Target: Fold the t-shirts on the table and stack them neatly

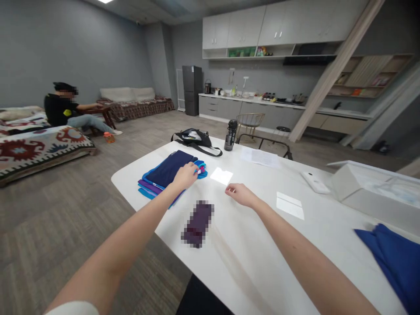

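Note:
A stack of folded cloth [172,168], navy on top with bright blue and purple layers below, lies at the table's left end. My left hand [186,176] is closed at its right edge, beside a bunched bright blue piece with a pink patch [202,169]. A small blue and white bit shows at its fingertips, too small to name. Over the table to the right, my right hand [242,194] has its fingers curled together; a small pale bit shows there, unclear. Between my forearms lies a dark purple oblong thing [198,223], blurred out.
Behind the stack are a black strapped bag [193,138] and a dark bottle [231,135]. Papers [260,157], a white flat device [315,182], a white box [370,188] and blue cloth [393,258] lie rightward. A person [61,107] sits far left.

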Action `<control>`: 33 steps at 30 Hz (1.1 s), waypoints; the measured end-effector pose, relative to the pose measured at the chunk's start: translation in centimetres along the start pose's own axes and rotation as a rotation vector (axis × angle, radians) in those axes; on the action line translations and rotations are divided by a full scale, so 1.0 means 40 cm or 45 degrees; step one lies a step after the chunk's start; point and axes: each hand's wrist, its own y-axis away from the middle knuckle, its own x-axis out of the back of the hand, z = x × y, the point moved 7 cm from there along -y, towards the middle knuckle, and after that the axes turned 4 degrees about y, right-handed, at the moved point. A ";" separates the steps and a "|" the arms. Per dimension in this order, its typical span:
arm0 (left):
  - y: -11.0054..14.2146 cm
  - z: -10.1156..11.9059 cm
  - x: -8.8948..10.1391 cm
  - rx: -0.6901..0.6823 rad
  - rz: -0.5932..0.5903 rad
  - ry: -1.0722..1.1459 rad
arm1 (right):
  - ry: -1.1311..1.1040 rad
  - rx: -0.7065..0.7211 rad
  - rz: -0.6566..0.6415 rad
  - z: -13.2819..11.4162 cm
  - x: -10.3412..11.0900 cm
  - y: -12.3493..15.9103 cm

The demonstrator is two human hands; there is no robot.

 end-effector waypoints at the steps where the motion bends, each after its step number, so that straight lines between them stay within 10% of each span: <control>1: -0.009 -0.071 0.022 0.087 0.046 -0.054 | -0.005 0.025 -0.020 -0.043 -0.021 -0.044; 5: -0.086 -0.255 0.018 0.331 0.061 -0.130 | -0.034 0.112 -0.062 -0.174 -0.096 -0.165; 13: -0.257 -0.316 -0.117 0.530 0.044 -0.210 | -0.198 0.097 -0.091 -0.152 -0.177 -0.266; 19: -0.273 -0.337 -0.008 0.571 0.280 -0.169 | -0.707 -0.015 -0.020 -0.075 -0.172 -0.279; 24: -0.255 -0.103 0.223 0.065 0.702 0.283 | -0.966 -0.044 0.279 -0.118 -0.094 -0.288; 28: -0.238 0.194 0.371 -0.400 0.529 0.861 | -1.117 0.028 0.533 -0.188 0.066 -0.256; 33: -0.251 0.480 0.469 -0.569 0.406 1.493 | -1.117 0.174 1.017 -0.229 0.375 -0.089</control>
